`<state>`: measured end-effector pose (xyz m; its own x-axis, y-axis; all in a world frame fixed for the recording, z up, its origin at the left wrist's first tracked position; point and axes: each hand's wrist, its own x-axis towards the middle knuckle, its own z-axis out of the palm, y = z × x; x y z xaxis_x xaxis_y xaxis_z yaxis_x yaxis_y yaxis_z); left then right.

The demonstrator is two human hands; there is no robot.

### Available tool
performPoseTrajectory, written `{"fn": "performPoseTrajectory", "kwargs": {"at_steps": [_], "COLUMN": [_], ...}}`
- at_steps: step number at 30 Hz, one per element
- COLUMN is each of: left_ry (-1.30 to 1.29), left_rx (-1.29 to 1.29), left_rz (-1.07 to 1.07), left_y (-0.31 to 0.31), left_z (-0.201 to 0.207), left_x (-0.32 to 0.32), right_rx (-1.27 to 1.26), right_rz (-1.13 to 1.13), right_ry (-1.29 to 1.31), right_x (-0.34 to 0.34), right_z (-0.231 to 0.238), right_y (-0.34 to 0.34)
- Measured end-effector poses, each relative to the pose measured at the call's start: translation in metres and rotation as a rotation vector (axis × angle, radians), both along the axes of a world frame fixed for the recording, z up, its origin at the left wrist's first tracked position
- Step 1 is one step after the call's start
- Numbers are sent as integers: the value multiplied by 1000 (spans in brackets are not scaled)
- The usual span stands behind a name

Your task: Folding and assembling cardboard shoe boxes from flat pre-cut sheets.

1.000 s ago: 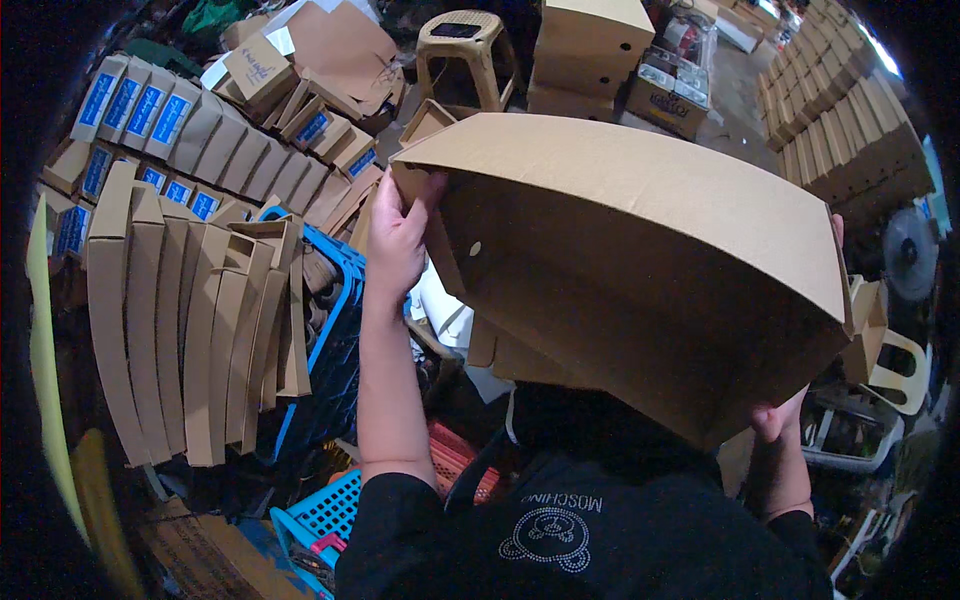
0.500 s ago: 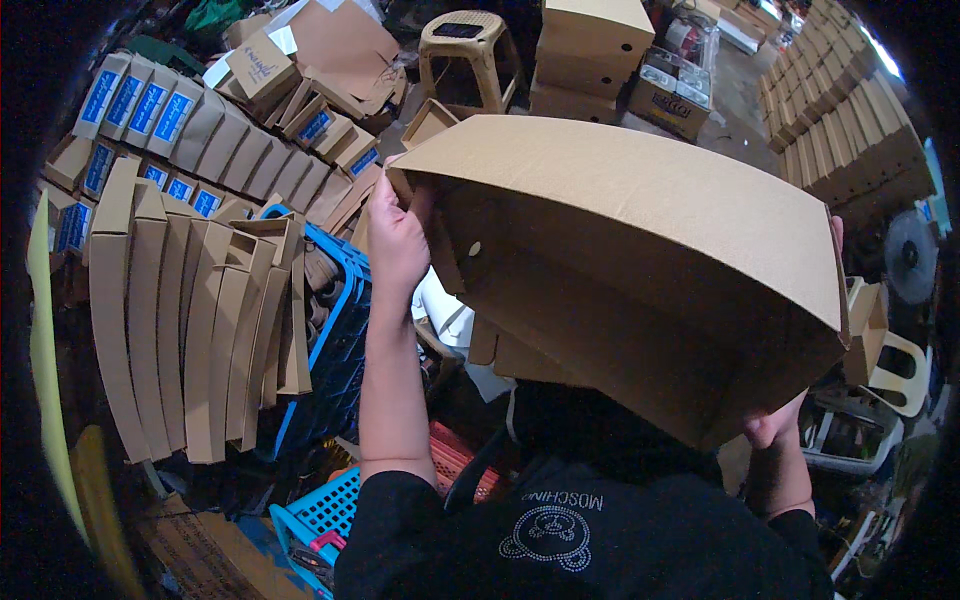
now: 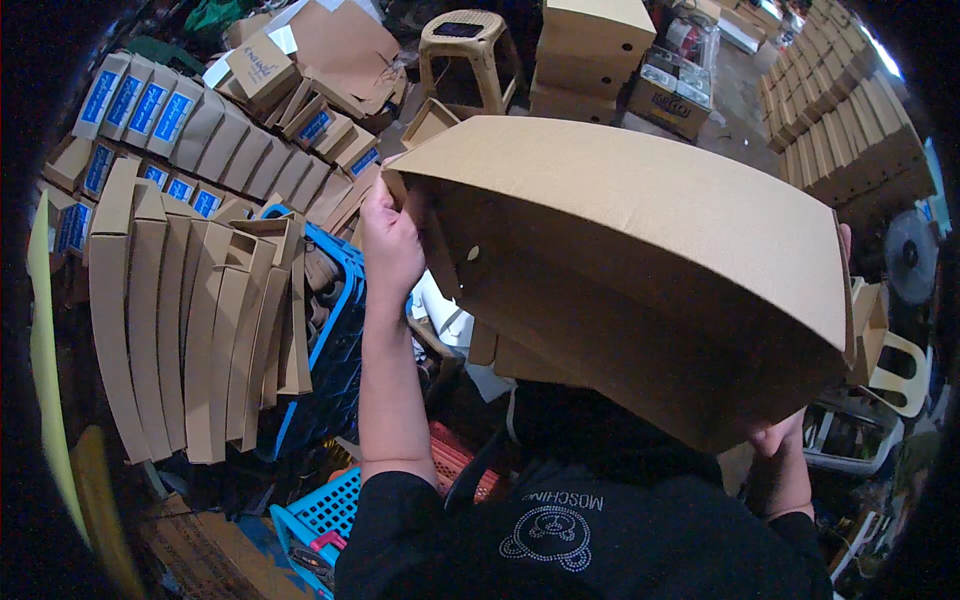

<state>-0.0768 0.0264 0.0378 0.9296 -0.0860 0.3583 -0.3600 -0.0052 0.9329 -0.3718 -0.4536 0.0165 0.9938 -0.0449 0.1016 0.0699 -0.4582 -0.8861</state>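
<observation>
A large open brown cardboard box (image 3: 620,190) is held up in front of my chest, tilted, with its dark hollow inside facing me. My left hand (image 3: 393,235) grips its left end, near the upper corner. A small round hole shows in that end wall. At the lower right corner my right hand (image 3: 778,432) is closed on the box. Some of its fingertips show past the far right edge, and the rest are hidden behind the cardboard.
Left of me stand nested narrow cardboard trays (image 3: 160,320) by a blue crate (image 3: 345,290). Behind them are rows of boxes with blue labels (image 3: 150,108). A beige stool (image 3: 465,45) and stacked boxes (image 3: 595,50) stand ahead. More boxes (image 3: 850,120) rise at far right.
The box has tilted slightly, its right end swinging a little toward the right and down. Both hands keep their hold, and my left hand has shifted slightly to the left.
</observation>
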Motion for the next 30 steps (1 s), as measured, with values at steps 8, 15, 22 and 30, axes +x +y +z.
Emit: {"fn": "performPoseTrajectory", "kwargs": {"at_steps": [8,15,22,30], "left_ry": [-52,-116,-115,22], "left_rx": [109,302,303,246], "left_rz": [158,100,74,156], "left_y": [-3,-6,-6,-4], "left_z": [4,11,22,22], "left_x": [-1,-9,-13,-9], "right_rx": [-45,-88,-124,-200], "right_rz": [-45,-78,-119,-113], "right_ry": [-121,-231,-338,-442], "right_x": [29,33,49,34], "right_z": [9,14,19,-12], "right_y": [30,25,46,-13]}}
